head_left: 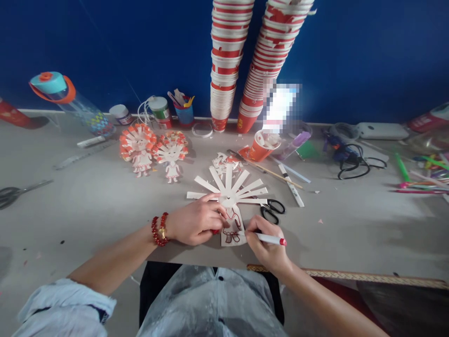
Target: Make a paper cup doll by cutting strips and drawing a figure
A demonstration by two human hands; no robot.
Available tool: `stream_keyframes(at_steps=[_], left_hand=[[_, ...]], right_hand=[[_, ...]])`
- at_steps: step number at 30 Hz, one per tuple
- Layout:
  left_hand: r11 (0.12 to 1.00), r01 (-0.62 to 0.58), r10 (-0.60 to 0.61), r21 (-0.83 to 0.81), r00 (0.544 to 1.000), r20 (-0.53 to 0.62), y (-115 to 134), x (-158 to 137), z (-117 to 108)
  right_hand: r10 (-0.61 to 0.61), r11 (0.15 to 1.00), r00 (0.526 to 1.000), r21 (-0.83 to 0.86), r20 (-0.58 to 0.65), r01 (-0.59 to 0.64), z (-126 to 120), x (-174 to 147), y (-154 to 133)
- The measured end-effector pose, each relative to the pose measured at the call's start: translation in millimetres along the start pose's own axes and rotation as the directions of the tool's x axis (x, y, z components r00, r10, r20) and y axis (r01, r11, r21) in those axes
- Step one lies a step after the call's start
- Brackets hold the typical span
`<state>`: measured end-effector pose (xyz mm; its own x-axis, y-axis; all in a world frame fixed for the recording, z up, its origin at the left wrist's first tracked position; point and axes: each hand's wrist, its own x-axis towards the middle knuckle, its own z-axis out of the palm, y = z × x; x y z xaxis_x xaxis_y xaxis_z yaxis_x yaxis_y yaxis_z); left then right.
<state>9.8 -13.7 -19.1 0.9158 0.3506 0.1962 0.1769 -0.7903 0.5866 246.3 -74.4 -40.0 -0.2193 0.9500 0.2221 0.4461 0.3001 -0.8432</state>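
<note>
A white paper doll cutout (228,199) lies on the table in front of me, its upper part cut into strips that fan out. Red lines of a dress and legs are drawn on its lower part. My left hand (196,220) holds the paper down, index finger across the strips and the other fingers curled at the drawing's left edge. A small red piece (215,231) shows under those fingers, mostly hidden. My right hand (267,241) is closed around a white marker with a red end (271,238), its tip at the drawn skirt. Black-handled scissors (273,210) lie partly behind the cutout.
Two finished-looking paper dolls (171,157) stand at the left back. Tall stacks of paper cups (224,70) rise by the blue wall. A red cup of scraps (264,146), a capped marker (292,186), a water bottle (82,107) and other scissors (21,192) lie around.
</note>
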Motion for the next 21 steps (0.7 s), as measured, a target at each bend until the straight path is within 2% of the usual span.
stream_keyframes(at_steps=[21], left_hand=[[1.000,0.003,-0.003,0.001,1.000,-0.007,0.4,0.0,-0.5]], right_hand=[[0.030,0.997,0.999,0.069,-0.033,-0.028,-0.6,-1.3,0.3]])
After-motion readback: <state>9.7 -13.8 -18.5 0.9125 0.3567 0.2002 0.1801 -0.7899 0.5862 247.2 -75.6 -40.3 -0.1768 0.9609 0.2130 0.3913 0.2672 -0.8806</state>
